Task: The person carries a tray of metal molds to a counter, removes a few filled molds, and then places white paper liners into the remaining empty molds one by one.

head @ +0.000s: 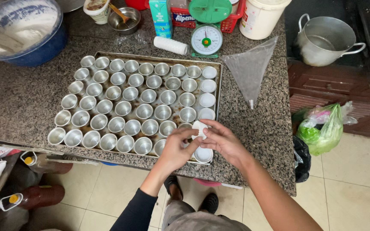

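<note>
Both hands over near right corner of baking tray (219,81) on worktop (18,102). Left hand (174,149) and right hand (223,141) fingers pinch white paper liner stack (199,128), above metal cups (125,107).

— Where does the baking tray (150,56) sit?
— On the granite counter (18,102), with metal cups (123,108) standing in rows inside it.

— And behind the tray?
— The kitchen scale (206,39), with a carton (161,17) to its left and a bucket (262,16) to its right.

— What lies right of the tray?
— A piping bag (251,70). Both hands (225,141) meet over the tray's near right corner, holding a stack of paper liners (199,129).
</note>
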